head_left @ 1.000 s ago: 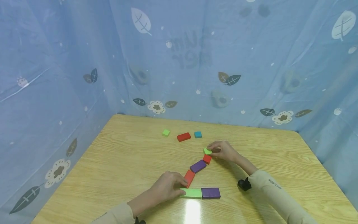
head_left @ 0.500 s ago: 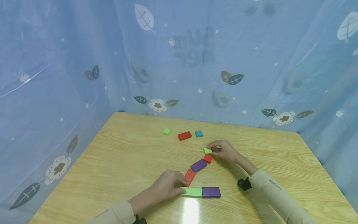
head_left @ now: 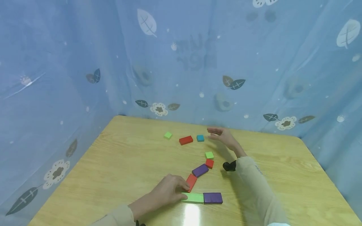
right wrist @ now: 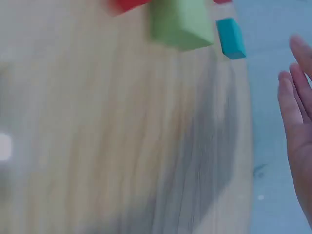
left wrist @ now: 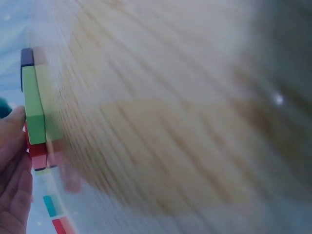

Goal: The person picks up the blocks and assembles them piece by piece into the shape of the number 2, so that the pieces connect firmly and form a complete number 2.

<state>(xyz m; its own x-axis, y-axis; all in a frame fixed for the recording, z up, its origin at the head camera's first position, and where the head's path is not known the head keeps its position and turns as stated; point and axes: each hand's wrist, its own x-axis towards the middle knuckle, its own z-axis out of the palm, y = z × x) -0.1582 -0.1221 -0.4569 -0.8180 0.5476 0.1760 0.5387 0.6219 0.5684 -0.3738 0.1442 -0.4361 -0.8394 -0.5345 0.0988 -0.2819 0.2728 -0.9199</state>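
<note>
My left hand (head_left: pixel 169 190) stays low over the table, fingers bent and relaxed. Its fingertips touch the lower end of a red rectangular block (head_left: pixel 191 182), and its thumb is at the left end of a long light green block (head_left: pixel 195 197). A purple block (head_left: pixel 213 198) adjoins that green one. From the red block a slanting row continues with another purple block (head_left: pixel 200 170), a small red block (head_left: pixel 209 163) and a small light green block (head_left: pixel 209 155). My right hand (head_left: pixel 223 137) is raised with fingers extended, holding nothing, just right of a small blue block (head_left: pixel 200 138).
At the back lie a dark red block (head_left: pixel 186 140) and a small green block (head_left: pixel 168 135), apart from the row. Blue patterned curtain (head_left: pixel 181 62) hangs behind and beside the wooden table (head_left: pixel 127 157). Both wrists wear black devices.
My right hand has let go of the small light green block at the row's end and moved back toward the blue block. My left hand keeps its place.
</note>
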